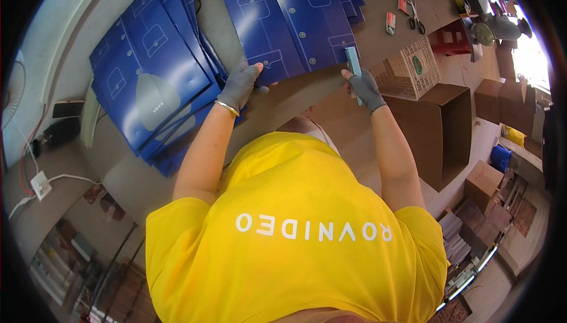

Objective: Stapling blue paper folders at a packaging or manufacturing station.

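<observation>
A glossy blue cardboard sheet point(289, 22), printed with pockets and buttons like a jacket, lies at the table's near edge. My left hand point(239, 85), in a grey glove, closes on its near left corner, thumb on top. At the sheet's near right corner my right hand point(367, 88), also gloved in grey, grips a slim light-blue tool point(353, 62) that looks like a stapler. The tool's far end reaches the sheet's edge; whether it bites on the sheet I cannot tell. To the left, several matching blue sheets point(155, 69) lie fanned in an overlapping pile.
Black-handled scissors point(416, 20) and small red-and-white boxes point(391, 23) lie on the table point(378, 45) at the far right. A woven basket point(407, 69) and an open cardboard box point(437, 128) stand right of my arm. A white power socket with cords point(41, 185) sits at the left.
</observation>
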### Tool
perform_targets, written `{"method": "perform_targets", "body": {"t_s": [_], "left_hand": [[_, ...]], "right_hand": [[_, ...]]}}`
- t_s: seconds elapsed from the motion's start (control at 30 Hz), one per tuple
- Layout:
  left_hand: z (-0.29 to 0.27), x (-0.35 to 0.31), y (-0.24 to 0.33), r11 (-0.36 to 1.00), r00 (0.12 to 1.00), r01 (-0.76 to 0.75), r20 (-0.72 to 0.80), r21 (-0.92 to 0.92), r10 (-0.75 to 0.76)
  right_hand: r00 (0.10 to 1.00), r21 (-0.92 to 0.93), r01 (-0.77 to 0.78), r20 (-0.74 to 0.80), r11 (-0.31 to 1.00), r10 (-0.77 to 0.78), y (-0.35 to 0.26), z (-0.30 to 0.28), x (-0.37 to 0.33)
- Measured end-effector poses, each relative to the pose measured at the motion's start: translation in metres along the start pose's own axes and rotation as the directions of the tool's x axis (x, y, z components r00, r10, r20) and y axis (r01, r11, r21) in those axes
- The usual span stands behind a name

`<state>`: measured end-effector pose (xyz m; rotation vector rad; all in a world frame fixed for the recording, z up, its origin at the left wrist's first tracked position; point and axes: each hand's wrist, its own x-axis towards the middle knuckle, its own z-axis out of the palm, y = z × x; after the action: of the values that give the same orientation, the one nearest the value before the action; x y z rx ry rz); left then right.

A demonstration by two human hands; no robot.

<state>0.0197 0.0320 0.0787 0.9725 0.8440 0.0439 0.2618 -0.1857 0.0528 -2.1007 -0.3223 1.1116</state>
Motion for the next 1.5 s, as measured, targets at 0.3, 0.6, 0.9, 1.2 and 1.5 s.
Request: {"method": "perform_targets", "body": {"t_s": [0.3, 0.6, 0.9, 1.2, 1.5], "left_hand": [[0.012, 0.004, -0.027, 0.867, 0.99, -0.134, -0.034, -0.481, 0.134], [0.052, 0.051, -0.032, 0.964, 0.959, -0.171, -0.26, -0.204, 0.115], [-0.067, 0.072, 0.087, 0.162, 0.214, -0.157, -0.126, 0.974, 0.969], [0.019, 0.052, -0.037, 0.805, 0.948, 0.222, 0.069, 0.551, -0.309], [0.038, 0.036, -0.071, 0.999, 0.987, 0.012, 0.158, -0.034, -0.007]], "right_hand": [[0.998, -0.019, -0.063, -0.004, 0.998, 0.063, 0.0, 0.018, -0.011], [0.863, 0.216, -0.103, 0.506, 0.971, -0.021, 0.003, 0.044, -0.059], [0.929, 0.15, -0.17, 0.353, 0.974, 0.107, 0.058, -0.005, -0.065], [0.965, 0.092, -0.111, 0.248, 0.99, 0.085, 0.045, 0.001, -0.059], [0.921, -0.029, 0.145, 0.369, 0.989, -0.124, 0.032, 0.047, -0.058]]}}
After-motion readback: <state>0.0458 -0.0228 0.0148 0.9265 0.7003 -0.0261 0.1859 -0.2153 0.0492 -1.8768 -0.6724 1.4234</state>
